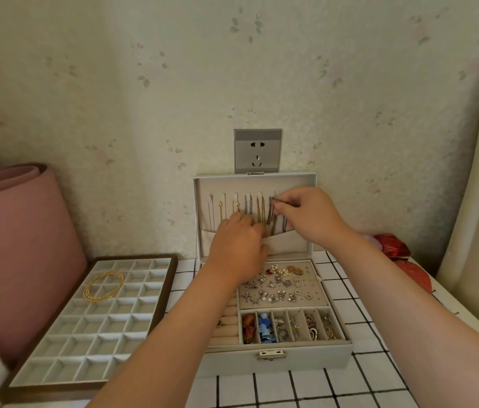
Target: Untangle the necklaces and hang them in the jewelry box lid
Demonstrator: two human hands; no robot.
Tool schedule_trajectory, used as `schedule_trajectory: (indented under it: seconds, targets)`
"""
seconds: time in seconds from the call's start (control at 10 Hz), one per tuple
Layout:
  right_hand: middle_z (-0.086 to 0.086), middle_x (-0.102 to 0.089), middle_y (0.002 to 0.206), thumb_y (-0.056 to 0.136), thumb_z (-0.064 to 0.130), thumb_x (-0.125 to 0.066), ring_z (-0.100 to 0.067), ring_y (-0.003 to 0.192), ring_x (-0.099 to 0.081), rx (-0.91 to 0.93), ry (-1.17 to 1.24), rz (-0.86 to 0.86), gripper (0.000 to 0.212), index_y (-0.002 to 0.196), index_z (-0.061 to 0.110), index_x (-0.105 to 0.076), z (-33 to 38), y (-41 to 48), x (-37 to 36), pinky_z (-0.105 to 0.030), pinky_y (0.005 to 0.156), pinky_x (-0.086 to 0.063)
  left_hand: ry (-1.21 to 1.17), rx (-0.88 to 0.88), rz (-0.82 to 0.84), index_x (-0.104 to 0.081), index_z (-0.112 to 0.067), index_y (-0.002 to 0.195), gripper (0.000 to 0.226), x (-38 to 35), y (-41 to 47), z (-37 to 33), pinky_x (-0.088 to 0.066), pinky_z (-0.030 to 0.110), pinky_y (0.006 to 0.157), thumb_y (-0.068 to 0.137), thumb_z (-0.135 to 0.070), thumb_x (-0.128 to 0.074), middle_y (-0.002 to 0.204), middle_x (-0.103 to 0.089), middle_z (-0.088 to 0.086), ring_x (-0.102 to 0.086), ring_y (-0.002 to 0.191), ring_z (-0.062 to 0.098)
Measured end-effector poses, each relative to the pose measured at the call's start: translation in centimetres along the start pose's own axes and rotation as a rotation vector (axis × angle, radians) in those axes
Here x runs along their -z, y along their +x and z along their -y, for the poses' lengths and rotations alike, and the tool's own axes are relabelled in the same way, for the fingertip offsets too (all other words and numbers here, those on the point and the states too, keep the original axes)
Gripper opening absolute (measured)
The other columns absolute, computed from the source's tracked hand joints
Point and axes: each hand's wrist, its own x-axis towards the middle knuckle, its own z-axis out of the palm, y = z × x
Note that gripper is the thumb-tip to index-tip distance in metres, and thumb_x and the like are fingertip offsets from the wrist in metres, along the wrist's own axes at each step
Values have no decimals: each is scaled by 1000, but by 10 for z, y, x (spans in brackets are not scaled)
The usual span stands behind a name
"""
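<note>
1. Right hand (309,214): raised to the upper right part of the jewelry box lid (297,184), fingertips pressed together in a pinch on the top of a dark chain (271,214) at a hook.
2. Left hand (236,245): palm down, fingers reaching into the pocket (288,240) along the lid's lower edge, over the hanging chain ends; whether it grips anything cannot be told.
3. Hung necklaces: two gold chains (221,212) on the left hooks, a silver chain (248,204) and a further gold chain (259,210) toward the middle, then the pinched dark chain; their lower ends drop into the pocket.
4. Jewelry box (306,353): open on the counter (359,319), lid upright against the wall below a grey socket (257,151). The tray holds earrings (276,287) on a perforated pad, with a row of narrow compartments (292,323) of mixed pieces in front and ring rolls (226,322) at the left, partly hidden by the left forearm.
5. Divided tray (91,328): just left of the box, dark-framed, with a coiled gold necklace (103,286) lying across its far-left cells.
6. Surroundings: a white cloth with a black grid covers the counter; a pink cushion (17,245) stands at the left, red objects (392,245) at the right.
</note>
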Motion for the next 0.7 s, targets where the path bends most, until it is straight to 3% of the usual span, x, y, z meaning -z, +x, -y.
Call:
schedule_trajectory:
  seconds: [0.1,0.2,0.5,0.7]
  targets:
    - [5,-73,98,92,20,-68,-7,86,-65,30,-186,100,15,103,20,-76,-6,-3,-3,-31,87,-54,-12,5,-11,-65,-21,114,31,0,0,1,-32,37,100,94,-39,-50,117,-59,1,-43,121,22]
    - [5,-73,102,88,20,-70,-10,93,-67,32,-393,198,17,103,23,-76,-8,-10,-3,-34,87,-55,-45,17,3,-64,-21,114,30,0,-1,3,-33,35,98,94,-39,-50,115,-59,0,-44,117,21]
    - [6,-68,89,89,24,-66,-15,83,-63,114,-569,316,12,99,28,-73,-2,-24,-9,-34,73,-54,-97,31,50,-63,-23,118,33,3,1,5,-38,36,95,94,-41,-50,112,-59,0,-48,113,20]
    - [4,-69,120,90,22,-67,-11,109,-63,35,-438,251,32,123,22,-68,11,-31,10,-35,98,-51,-159,16,87,-58,-23,129,40,20,-6,11,-43,37,94,94,-41,-52,118,-60,-1,-51,113,20]
